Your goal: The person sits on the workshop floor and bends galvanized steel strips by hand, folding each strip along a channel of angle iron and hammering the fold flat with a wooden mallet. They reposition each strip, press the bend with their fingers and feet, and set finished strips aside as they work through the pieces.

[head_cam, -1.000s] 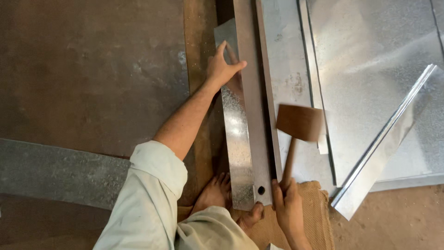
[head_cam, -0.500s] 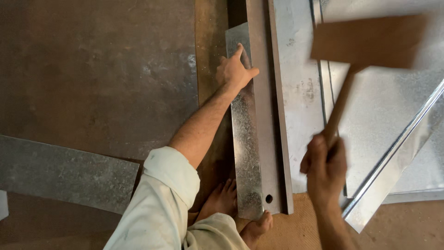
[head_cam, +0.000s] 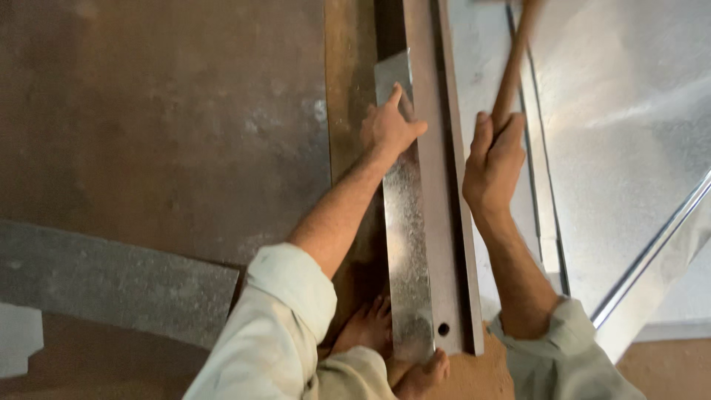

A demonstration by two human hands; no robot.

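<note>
The left hand (head_cam: 391, 127) is pressing flat on the upper part of a narrow galvanised strip (head_cam: 407, 244), fingers spread and released, gripping nothing; the thumb is reaching toward the rusty steel bar (head_cam: 433, 222) that is lying tight along the strip's right edge. Strip and bar are running lengthwise away from the person, their near ends sitting just above two bare feet (head_cam: 392, 348). A small round hole is showing near the bar's near end.

The right hand (head_cam: 492, 159) is clenching the wooden handle (head_cam: 513, 67) of a raised tool; the handle is running up out of the top edge, so its head is not showing. This hand is hovering above the bar's right edge, clear of the metal.

To the right, a large galvanised sheet (head_cam: 615, 163) is lying flat, its left edge sitting near the bar, with a folded angle piece (head_cam: 652, 259) crossing its lower corner diagonally. To the left, a wide brown floor plate (head_cam: 163, 126) is offering open room, bounded below by a grey metal offcut (head_cam: 111, 281).
</note>
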